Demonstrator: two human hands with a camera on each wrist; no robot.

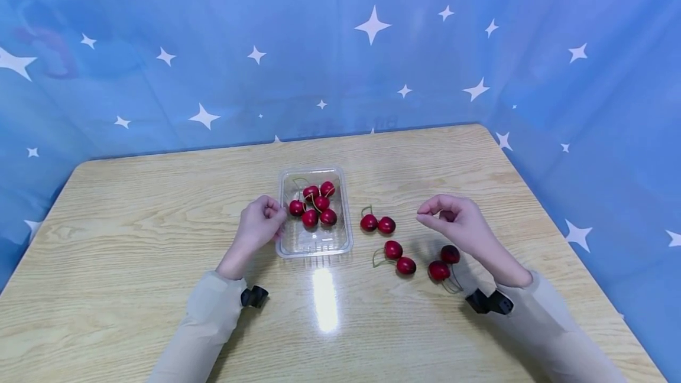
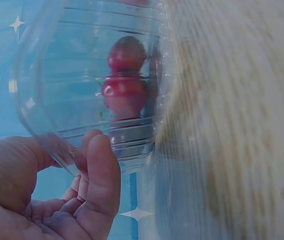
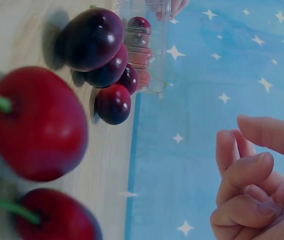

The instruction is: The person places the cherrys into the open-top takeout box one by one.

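Note:
A clear plastic container (image 1: 348, 223) with several dark red cherries (image 1: 310, 218) in it stands on the table. At its left edge my left hand (image 1: 259, 223) pinches the rim between thumb and fingers; the left wrist view shows the thumb outside the clear wall (image 2: 42, 107). To the right of the container lie three pairs of stemmed cherries: one pair (image 1: 369, 222) close to it, a second pair (image 1: 406, 265) nearer me, and a third pair (image 1: 438, 270) below my right hand. My right hand (image 1: 461, 222) hovers above the table, fingers loosely bent, with nothing in it.
The light wooden table (image 1: 159, 217) has its far edge along a blue curtain (image 1: 319, 34) with white stars, which also runs down both sides. Black wrist cameras (image 1: 254, 297) sit at both sleeves. A bright reflection lies in front of the container.

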